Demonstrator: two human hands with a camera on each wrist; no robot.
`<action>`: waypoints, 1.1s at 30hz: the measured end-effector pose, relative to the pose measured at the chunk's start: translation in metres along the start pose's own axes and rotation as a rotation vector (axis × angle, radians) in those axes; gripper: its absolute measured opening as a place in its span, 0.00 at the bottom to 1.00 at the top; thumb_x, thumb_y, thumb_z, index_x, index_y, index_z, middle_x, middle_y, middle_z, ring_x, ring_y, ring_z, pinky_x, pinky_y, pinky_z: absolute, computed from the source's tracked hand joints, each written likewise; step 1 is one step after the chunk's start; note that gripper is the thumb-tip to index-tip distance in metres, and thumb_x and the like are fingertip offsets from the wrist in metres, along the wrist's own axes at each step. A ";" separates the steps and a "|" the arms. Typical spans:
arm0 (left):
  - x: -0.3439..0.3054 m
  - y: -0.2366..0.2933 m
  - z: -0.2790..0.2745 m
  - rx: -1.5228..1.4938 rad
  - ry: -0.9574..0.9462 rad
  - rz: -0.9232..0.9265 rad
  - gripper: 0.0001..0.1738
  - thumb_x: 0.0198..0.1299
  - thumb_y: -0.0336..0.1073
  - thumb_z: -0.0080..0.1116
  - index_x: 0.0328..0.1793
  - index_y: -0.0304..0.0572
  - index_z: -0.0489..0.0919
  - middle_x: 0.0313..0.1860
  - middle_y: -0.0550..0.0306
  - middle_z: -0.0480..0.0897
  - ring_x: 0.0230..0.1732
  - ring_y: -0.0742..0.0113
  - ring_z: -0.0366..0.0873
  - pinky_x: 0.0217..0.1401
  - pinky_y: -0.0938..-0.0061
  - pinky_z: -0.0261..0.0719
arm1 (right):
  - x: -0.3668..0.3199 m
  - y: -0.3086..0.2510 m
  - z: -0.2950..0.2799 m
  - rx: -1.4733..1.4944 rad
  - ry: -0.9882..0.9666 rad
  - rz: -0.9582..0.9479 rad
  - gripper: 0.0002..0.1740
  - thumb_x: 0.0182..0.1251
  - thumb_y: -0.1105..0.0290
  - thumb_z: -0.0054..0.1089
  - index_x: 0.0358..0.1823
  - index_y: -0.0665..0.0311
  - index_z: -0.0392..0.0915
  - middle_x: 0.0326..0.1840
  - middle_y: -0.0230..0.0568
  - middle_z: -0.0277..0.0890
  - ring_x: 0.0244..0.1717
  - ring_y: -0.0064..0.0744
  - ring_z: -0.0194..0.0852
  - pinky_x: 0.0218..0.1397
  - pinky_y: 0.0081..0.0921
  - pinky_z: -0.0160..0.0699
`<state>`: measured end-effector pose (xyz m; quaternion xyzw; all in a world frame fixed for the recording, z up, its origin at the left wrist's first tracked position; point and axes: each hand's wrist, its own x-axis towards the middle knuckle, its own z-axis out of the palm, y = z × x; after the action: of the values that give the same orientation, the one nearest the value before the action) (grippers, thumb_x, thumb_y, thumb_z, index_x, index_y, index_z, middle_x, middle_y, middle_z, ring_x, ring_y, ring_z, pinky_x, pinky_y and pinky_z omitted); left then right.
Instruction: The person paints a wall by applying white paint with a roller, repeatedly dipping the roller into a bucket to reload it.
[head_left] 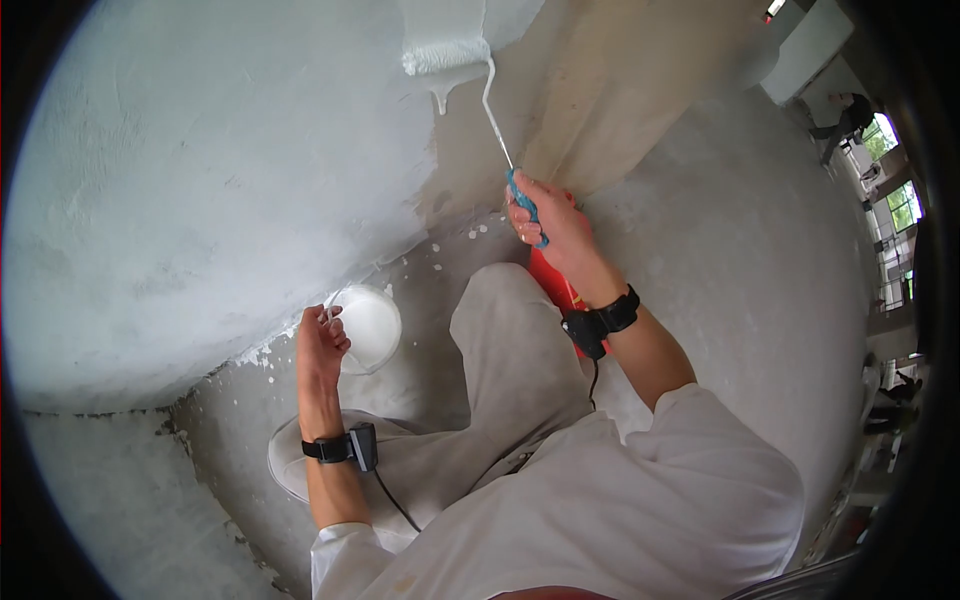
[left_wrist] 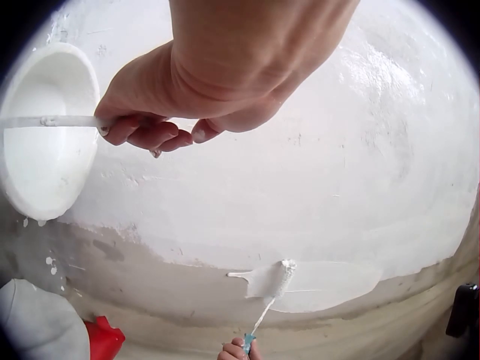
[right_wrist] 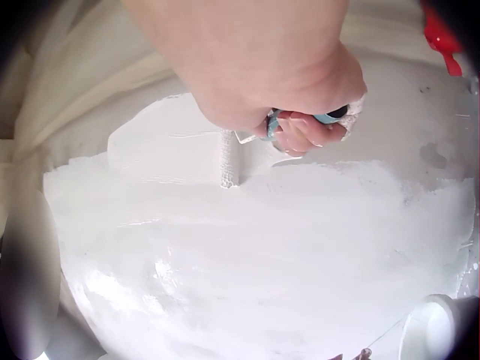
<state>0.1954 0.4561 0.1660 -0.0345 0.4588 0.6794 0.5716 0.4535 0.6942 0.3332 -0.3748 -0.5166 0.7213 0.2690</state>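
A white paint roller lies against the wall on a wet white patch, its wire frame running down to a blue handle. My right hand is curled round that handle; the right wrist view shows the fingers wrapped on it, with the roller flat on the wall. My left hand pinches the thin white handle of a white bucket, which is beside the wall's foot. White paint or a white inside shows in the bucket.
A red object stands behind my right forearm, next to my bent knee. White drips spot the grey floor along the wall. Far off at the right, a person in dark clothes is near bright windows.
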 end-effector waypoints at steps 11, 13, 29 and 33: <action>0.001 -0.001 0.000 0.028 0.037 0.011 0.15 0.62 0.46 0.46 0.40 0.43 0.73 0.15 0.70 0.59 0.17 0.77 0.52 0.23 0.79 0.53 | 0.001 0.048 -0.027 0.002 0.021 0.133 0.18 0.73 0.54 0.51 0.29 0.58 0.69 0.18 0.22 0.59 0.14 0.11 0.47 0.16 0.14 0.44; 0.002 -0.002 -0.001 0.016 0.037 0.007 0.14 0.62 0.46 0.46 0.39 0.43 0.73 0.15 0.70 0.59 0.17 0.78 0.52 0.24 0.79 0.54 | 0.001 0.056 -0.032 0.004 0.025 0.161 0.18 0.73 0.54 0.51 0.29 0.58 0.69 0.18 0.22 0.59 0.14 0.11 0.47 0.16 0.15 0.44; 0.006 -0.010 -0.009 -0.011 0.048 0.024 0.15 0.61 0.48 0.48 0.39 0.44 0.74 0.15 0.70 0.61 0.17 0.78 0.53 0.23 0.79 0.52 | 0.013 0.049 -0.053 0.205 -0.087 0.416 0.14 0.73 0.59 0.53 0.39 0.64 0.69 0.22 0.25 0.62 0.16 0.11 0.51 0.14 0.12 0.48; 0.008 -0.011 -0.009 -0.006 0.067 0.023 0.16 0.60 0.48 0.49 0.41 0.43 0.74 0.15 0.71 0.61 0.17 0.79 0.52 0.23 0.80 0.52 | 0.007 0.000 -0.042 0.272 -0.138 0.445 0.11 0.75 0.67 0.47 0.45 0.69 0.69 0.25 0.28 0.61 0.17 0.10 0.53 0.14 0.09 0.50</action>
<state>0.1973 0.4553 0.1502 -0.0538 0.4760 0.6858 0.5479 0.4841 0.7225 0.3231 -0.3893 -0.3370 0.8494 0.1159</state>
